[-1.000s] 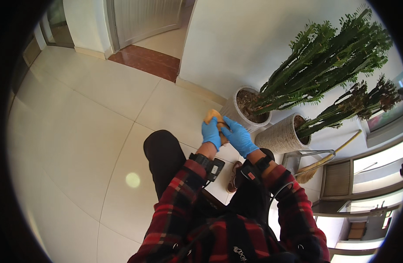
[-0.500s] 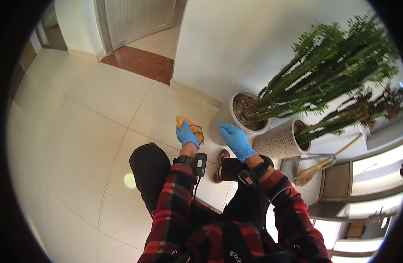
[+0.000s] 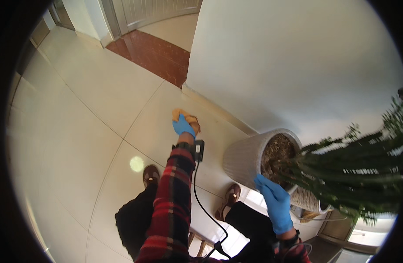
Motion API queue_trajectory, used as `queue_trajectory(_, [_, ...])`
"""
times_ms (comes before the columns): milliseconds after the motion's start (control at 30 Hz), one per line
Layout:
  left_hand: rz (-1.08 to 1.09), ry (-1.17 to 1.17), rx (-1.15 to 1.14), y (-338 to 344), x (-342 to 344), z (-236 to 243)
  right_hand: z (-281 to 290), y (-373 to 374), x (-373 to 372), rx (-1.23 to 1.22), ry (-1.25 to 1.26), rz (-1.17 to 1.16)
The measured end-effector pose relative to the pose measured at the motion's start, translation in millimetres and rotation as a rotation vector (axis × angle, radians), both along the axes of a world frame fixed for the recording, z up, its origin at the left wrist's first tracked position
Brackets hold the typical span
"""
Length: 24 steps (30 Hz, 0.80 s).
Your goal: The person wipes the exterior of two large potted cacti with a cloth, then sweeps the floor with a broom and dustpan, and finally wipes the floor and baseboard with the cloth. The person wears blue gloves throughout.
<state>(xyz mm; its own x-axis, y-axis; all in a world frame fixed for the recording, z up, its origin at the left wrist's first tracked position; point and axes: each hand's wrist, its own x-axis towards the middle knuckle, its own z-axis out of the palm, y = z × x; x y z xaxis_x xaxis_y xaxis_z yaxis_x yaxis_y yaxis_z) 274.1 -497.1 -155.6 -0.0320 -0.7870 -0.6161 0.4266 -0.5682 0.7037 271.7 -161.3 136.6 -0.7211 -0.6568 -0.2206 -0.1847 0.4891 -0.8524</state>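
Observation:
My left hand [image 3: 184, 126], in a blue glove, is closed around a crumpled orange-tan cloth [image 3: 193, 122], above the pale tiled floor near the wall. My right hand [image 3: 276, 205], also gloved in blue, is at the near rim of a tall ribbed grey-white pot [image 3: 243, 160]. Its fingers are stretched out side by side, and nothing shows in them; whether the fingertips touch the rim I cannot tell. Brown soil [image 3: 278, 151] fills the pot, and a large green cactus-like plant [image 3: 350, 171] leans out of it to the right.
Behind the first pot stands a second ribbed pot [image 3: 306, 199], partly hidden. A white wall [image 3: 297, 65] rises beyond, with a red-brown threshold [image 3: 153, 57] and a door [image 3: 155, 11] at the far left. A black cable [image 3: 205, 210] hangs between my arms.
My view has shifted toward the pots. My right hand has moved right and nearer, from beside the first pot to its near rim. The cloth stays in my left hand, which reaches farther out.

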Motion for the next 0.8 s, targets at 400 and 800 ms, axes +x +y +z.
queue_trajectory(400, [0.023, -0.097, -0.336, -99, -116, -72, 4, -33, -31, 0.145, -0.161, -0.153])
queue_trajectory(800, [-0.712, -0.309, 0.009, 122, -197, -93, 0, -31, -40, 0.17, -0.043, -0.205])
